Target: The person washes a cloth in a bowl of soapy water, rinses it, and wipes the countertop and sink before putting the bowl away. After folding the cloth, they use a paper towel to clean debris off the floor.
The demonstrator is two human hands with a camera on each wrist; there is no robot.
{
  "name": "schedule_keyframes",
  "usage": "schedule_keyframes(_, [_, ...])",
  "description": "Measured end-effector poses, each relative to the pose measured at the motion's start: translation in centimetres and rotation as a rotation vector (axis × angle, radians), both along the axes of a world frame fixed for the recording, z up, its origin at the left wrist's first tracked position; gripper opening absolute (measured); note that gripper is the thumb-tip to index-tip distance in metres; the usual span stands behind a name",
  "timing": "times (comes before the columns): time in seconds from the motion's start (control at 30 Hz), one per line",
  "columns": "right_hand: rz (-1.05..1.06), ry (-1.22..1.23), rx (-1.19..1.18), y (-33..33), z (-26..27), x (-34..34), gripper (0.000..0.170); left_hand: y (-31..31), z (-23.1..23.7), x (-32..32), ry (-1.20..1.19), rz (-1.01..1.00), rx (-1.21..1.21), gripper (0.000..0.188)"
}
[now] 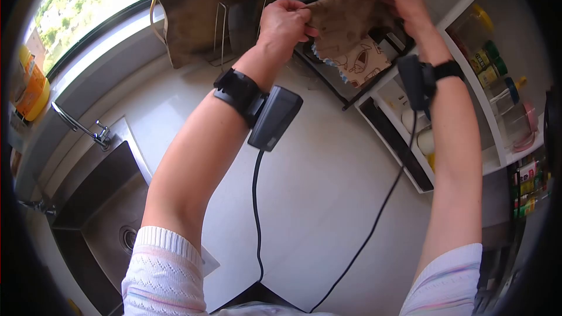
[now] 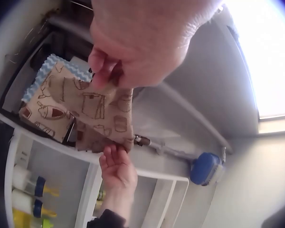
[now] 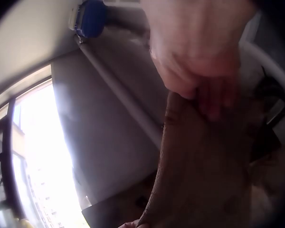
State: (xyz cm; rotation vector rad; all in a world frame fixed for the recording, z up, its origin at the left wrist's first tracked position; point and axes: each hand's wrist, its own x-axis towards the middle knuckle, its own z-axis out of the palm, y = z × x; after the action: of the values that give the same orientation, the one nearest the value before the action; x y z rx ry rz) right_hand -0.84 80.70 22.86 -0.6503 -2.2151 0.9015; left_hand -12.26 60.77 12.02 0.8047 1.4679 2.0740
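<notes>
Between both hands stretches a tan cloth (image 1: pixel 345 20) printed with brown kitchen drawings. My left hand (image 1: pixel 285 28) pinches one upper corner, and the left wrist view shows its thumb and fingers closed on the fabric. The other corner is in my right hand (image 1: pixel 407 9), whose fingers curl over the edge in the right wrist view. Below the raised cloth, a lighter printed piece of fabric (image 2: pixel 50 111) shows a blue wavy trim (image 2: pixel 66 66). It overlaps a dark rack (image 1: pixel 328 79) at the back of the counter.
A white shelf unit (image 1: pixel 462 41) with bottles and jars stands at the right. The steel sink (image 1: pixel 111 199) and a tap (image 1: pixel 102 134) lie at the left, beneath a window. A dark board (image 1: pixel 199 0) leans at the back. Cables (image 1: pixel 256 210) hang from both wrist cameras over the white counter (image 1: pixel 316 158).
</notes>
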Motion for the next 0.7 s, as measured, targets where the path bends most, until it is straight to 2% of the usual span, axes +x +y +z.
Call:
schedule_keyframes(0.07, [0.051,-0.03,0.039,-0.2,-2.4,-3.0,0.059,0.7,-2.1,-1.7,-0.05,0.015,-0.099,0.045])
schedule_keyframes(0.1, [0.084,0.008,0.146,0.5,-4.7,-4.3,0.074,0.4,-3.0,-2.0,-0.048,0.016,-0.103,0.045])
schedule_keyframes(0.17, [0.072,-0.092,0.306,0.2,-7.4,-5.3,0.07,-1.2,-4.3,-1.7,-0.01,-0.003,-0.32,0.046])
schedule_keyframes(0.2, [0.074,-0.091,0.304,0.2,-7.6,-5.1,0.07,-2.2,-5.0,-1.3,-0.009,0.0,-0.322,0.046])
schedule_keyframes(0.27, [0.06,-0.405,0.479,0.6,-8.0,-4.2,0.066,-5.0,-6.4,0.0,0.042,-0.137,-0.281,0.04])
schedule_keyframes(0.3, [0.068,-0.405,0.476,0.7,-7.9,-3.8,0.066,-6.5,-6.8,0.6,0.039,-0.13,-0.286,0.04])
schedule_keyframes(0.37, [-0.063,-0.36,0.597,0.8,-7.4,-2.2,0.06,-10.0,-7.0,2.1,0.068,-0.221,-0.4,0.031])
schedule_keyframes(0.43, [0.057,-0.231,0.535,0.6,-7.3,-0.7,0.055,-14.4,-7.5,3.7,0.067,-0.248,-0.429,0.022])
schedule_keyframes(0.5, [0.236,-0.242,0.412,-2.9,-6.5,2.2,0.046,-19.9,-7.7,5.4,0.048,-0.262,-0.468,0.02])
schedule_keyframes(0.57, [0.364,-0.246,0.242,-9.0,-5.9,6.1,0.04,-25.9,-7.6,7.5,0.055,-0.172,-0.531,0.018])
schedule_keyframes(0.63, [0.52,-0.215,0.174,-13.9,-5.4,10.5,0.038,-32.1,-7.9,9.6,0.066,-0.054,-0.589,0.017])
schedule_keyframes(0.7, [0.555,-0.247,0.105,-18.0,-4.9,15.3,0.035,-38.2,-8.2,12.4,0.024,0.049,-0.595,0.016])
